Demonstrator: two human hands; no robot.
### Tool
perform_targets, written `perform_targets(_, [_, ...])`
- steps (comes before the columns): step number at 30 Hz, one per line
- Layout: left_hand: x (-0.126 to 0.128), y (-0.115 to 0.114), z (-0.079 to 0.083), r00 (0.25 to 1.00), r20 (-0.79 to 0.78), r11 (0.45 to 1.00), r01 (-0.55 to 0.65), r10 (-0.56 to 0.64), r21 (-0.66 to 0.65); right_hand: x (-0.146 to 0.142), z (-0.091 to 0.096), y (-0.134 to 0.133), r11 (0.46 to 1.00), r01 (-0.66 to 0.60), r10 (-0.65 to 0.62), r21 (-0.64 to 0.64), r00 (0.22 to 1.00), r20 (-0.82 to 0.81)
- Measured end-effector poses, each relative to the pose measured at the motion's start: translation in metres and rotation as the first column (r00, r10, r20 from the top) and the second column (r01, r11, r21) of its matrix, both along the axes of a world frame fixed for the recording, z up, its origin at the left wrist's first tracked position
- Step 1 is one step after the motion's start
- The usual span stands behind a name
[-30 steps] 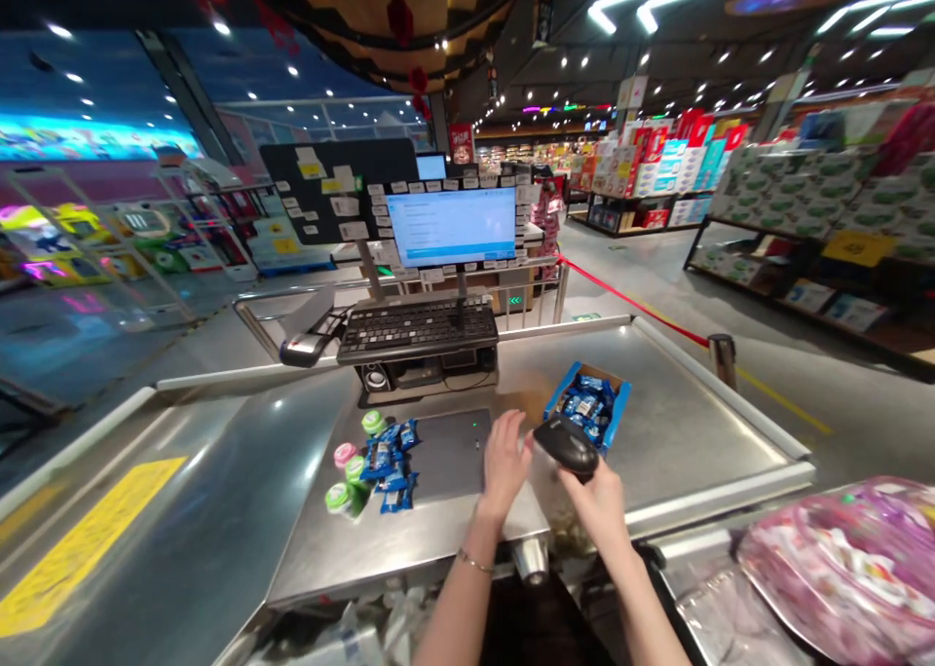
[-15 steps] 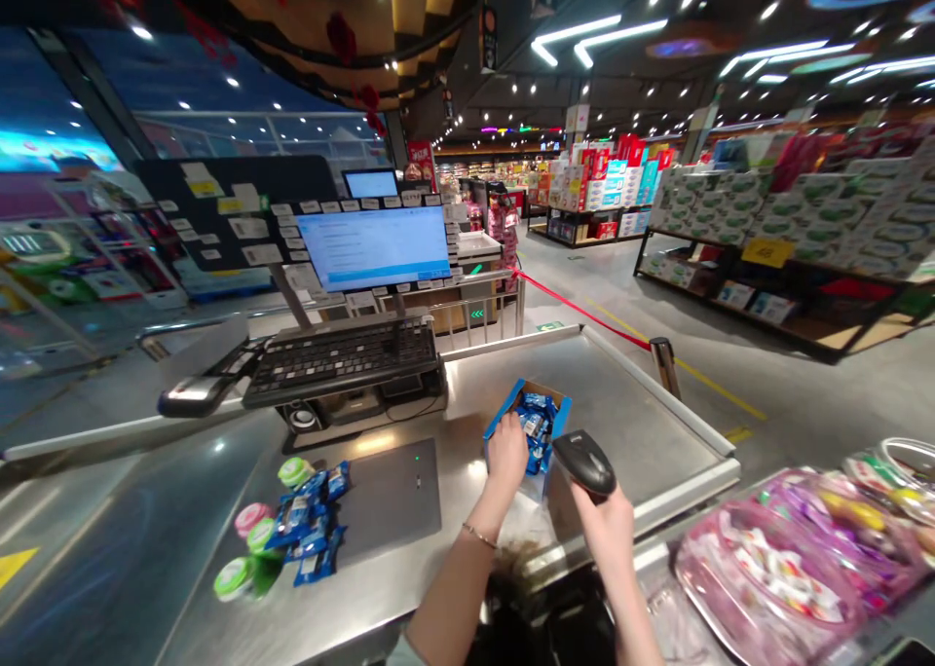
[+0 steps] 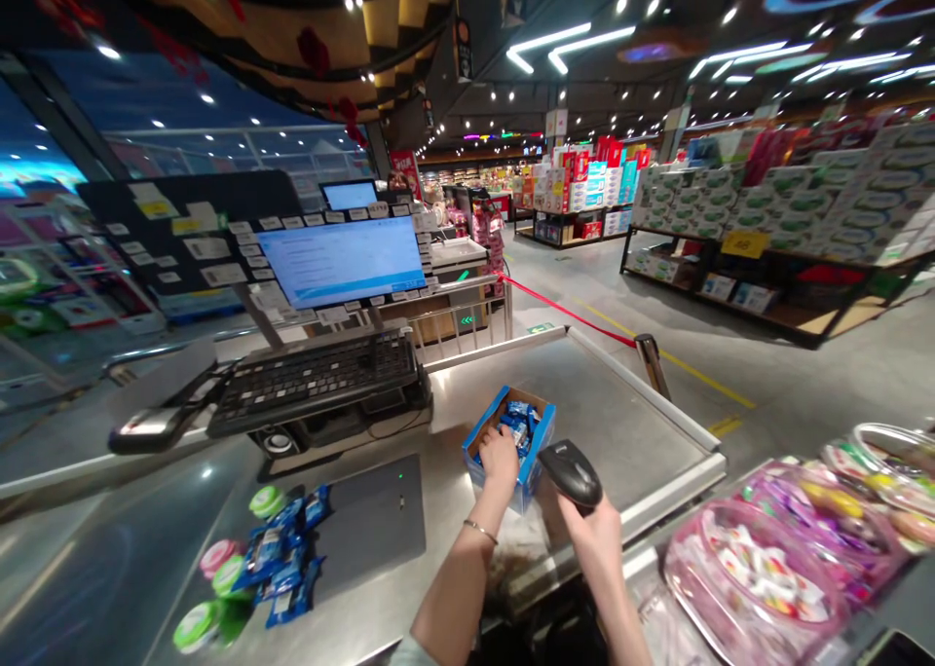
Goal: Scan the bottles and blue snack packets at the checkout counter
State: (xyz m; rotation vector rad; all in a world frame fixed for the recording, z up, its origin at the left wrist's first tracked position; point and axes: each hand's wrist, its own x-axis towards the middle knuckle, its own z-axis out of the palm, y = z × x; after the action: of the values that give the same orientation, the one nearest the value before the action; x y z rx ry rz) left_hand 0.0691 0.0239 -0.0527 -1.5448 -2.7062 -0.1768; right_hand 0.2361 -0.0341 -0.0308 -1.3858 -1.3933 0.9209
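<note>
I stand at a steel checkout counter [image 3: 620, 423]. My left hand [image 3: 500, 452] reaches into an open blue cardboard box [image 3: 537, 457] of small blue-wrapped snack packets [image 3: 520, 421]; its fingers curl down among the packets, and I cannot make out whether they grip one. My right hand [image 3: 597, 532] is closed round the handle of a black handheld barcode scanner [image 3: 571, 471], held just right of the box with its head pointing toward it.
A grey scale pad [image 3: 372, 520] lies to the left, beside a pile of blue packets [image 3: 281, 559] and round green and pink tubs [image 3: 219, 588]. Behind stand a black keyboard [image 3: 314, 379] and a monitor [image 3: 340, 262]. Pink-lidded candy bins [image 3: 760, 559] sit at the right.
My view has swung right. My left hand left the scale pad area and went into the blue box. The scanner stays in my right hand, beside the box.
</note>
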Motion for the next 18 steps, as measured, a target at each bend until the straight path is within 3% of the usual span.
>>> perform_targets(7, [-0.009,-0.006,0.005,0.993,0.08,0.996,0.082,-0.083,0.02,-0.001,0.006,-0.004,1.0,0.026,-0.026,-0.015,1.0,0.012])
perform_targets(15, [-0.009,-0.007,0.011,0.987,0.131,0.995,0.089,-0.094,0.047,-0.002,0.013,-0.012,1.0,-0.006,0.006,0.002,1.0,0.0])
perform_targets(18, [-0.006,-0.016,0.017,0.979,0.096,0.979,0.166,-0.178,0.119,-0.001,0.013,-0.014,1.0,-0.007,0.007,0.023,1.0,0.005])
